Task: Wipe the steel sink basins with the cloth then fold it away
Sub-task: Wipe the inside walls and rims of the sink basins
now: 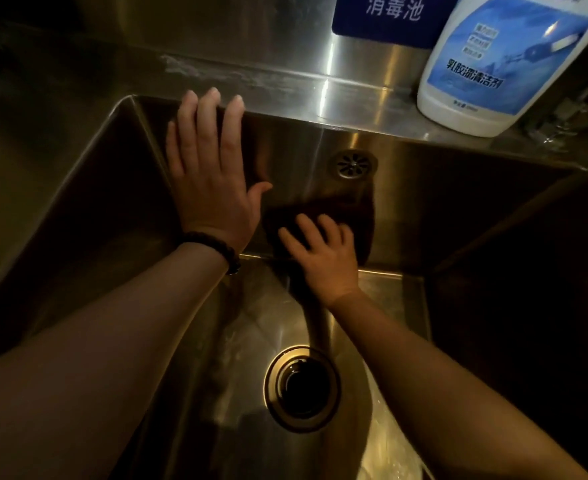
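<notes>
**Cloth pressed against the back wall of the sink**

The person's two bare arms reached down into a deep stainless steel sink basin [88, 216]. The left hand [213, 178] lay flat and open against the back wall of the basin, near the left corner, with the fingers spread and the fingertips reaching the upper rim. It held nothing. A dark beaded bracelet [216, 247] sat on the left wrist.

The right hand [323, 258] was lower, near the bottom edge of the same back wall. Its fingers were spread and it pressed a dark brown cloth [320, 209] flat against the steel. The cloth lay on the wall just below a round perforated overflow cover [354, 164], and its lower part was hidden under the hand. The light was dim, so the exact border of the cloth was difficult to see.

On the floor of the basin, a round drain opening with a metal ring [301, 388] was between the two forearms.

On the steel surface behind the basin stood a white plastic bottle with a blue label [493, 64], at the right. A dark blue sign with white characters [389, 15] was fixed on the steel backsplash beside it.
</notes>
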Motion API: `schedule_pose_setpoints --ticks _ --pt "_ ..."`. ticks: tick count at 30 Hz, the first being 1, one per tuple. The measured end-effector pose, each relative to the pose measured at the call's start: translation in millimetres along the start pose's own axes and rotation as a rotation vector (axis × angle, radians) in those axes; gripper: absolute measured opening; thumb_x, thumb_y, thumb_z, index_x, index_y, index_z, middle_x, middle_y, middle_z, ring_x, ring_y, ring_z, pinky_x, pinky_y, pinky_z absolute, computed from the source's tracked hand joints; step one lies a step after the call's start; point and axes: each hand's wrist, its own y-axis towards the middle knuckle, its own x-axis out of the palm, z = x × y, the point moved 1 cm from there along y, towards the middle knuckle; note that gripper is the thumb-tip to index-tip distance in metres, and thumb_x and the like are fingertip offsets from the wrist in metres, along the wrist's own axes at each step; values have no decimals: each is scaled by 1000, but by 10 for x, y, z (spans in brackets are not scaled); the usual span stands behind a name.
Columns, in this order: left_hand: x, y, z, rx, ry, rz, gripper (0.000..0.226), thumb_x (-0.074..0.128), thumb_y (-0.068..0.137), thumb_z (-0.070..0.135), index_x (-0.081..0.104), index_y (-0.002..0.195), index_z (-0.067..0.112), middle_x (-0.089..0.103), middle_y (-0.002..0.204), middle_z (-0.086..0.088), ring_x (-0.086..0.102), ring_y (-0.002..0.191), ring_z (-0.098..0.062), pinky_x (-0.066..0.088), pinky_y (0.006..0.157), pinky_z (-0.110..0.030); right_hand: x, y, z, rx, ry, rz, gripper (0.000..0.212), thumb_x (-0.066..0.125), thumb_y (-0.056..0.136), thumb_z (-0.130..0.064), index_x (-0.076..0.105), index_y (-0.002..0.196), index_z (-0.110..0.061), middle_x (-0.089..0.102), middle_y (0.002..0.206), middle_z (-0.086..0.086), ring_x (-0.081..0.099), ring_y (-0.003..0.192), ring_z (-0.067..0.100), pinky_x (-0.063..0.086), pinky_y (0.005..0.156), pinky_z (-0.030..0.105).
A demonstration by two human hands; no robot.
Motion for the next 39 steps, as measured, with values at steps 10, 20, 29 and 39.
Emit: schedule_pose_setpoints --ticks 10,20,29,39 --pt "-56 -2 13 -46 -40 -37 95 74 70 38 18 144 16 26 152 -17 17 143 -38 18 115 -54 -2 -709 572 231 -44 -543 59 78 64 -23 62 120 -31 57 128 8 47 113 36 47 84 48" --pt "-198 37 37 -50 -10 -144 93 77 71 23 19 143 15 28 151 -18 19 141 -37 19 115 -51 -256 -794 -227 199 477 -782 53 55 89 -35 38 138 -38 37 142 0 35 123 30 32 98 35" --pt "-944 189 115 -83 -17 -535 90 66 84 22 6 151 24 3 159 -3 -4 147 -23 -6 113 -39 -935 -275 -629 781 1526 -603 32 55 90 2 59 121 -5 64 112 5 63 93 5 46 80 15" --pt "-2528 -387 -651 -253 65 -803 79 60 83 54 29 145 17 26 152 -4 30 135 -22 28 109 -32 -2194 1562 -889 472 1388 18 32 54 93 -20 52 124 -28 49 116 -11 48 97 -8 41 83 5"
